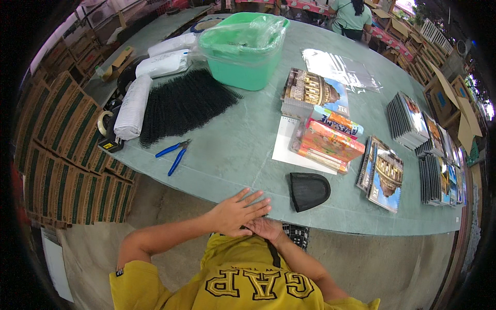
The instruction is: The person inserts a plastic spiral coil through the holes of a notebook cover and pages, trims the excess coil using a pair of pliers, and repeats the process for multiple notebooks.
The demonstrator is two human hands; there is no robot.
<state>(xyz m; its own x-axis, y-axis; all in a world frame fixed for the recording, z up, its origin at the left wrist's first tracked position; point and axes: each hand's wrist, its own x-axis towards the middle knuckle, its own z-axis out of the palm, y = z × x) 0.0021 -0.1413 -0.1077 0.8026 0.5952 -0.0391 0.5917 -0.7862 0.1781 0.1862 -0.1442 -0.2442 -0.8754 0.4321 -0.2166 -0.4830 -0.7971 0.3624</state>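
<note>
- Well, from where I stand, the left hand is flat and released, fingers stretched out, laid across the right hand at the near edge of the table; it looks like a resting pose.
- The right hand's fingers are mostly covered, so I can't tell whether they grasp anything.
- Nearest the hands on the right is a black block, rounded at one end, lying near the edge, probably for easy reach.
- Left of the hands, blue-handled cutters lie with the handles spread, facing the person, which would suit a quick pick-up.
- Black wire coils fan out at the left, perhaps so single ones separate easily; white wrapped rolls lie beside them.
- Beyond the coils, a green tub has clear plastic over its rim, maybe as a liner.
- Right of centre, a coral-coloured bundle sits on a white sheet, possibly weighing it down, just in front of a stack of picture-covered sheets.
- Farther right, spiral-bound calendars lie overlapping, apart from the taller piles, seemingly to keep batches distinct.
</note>
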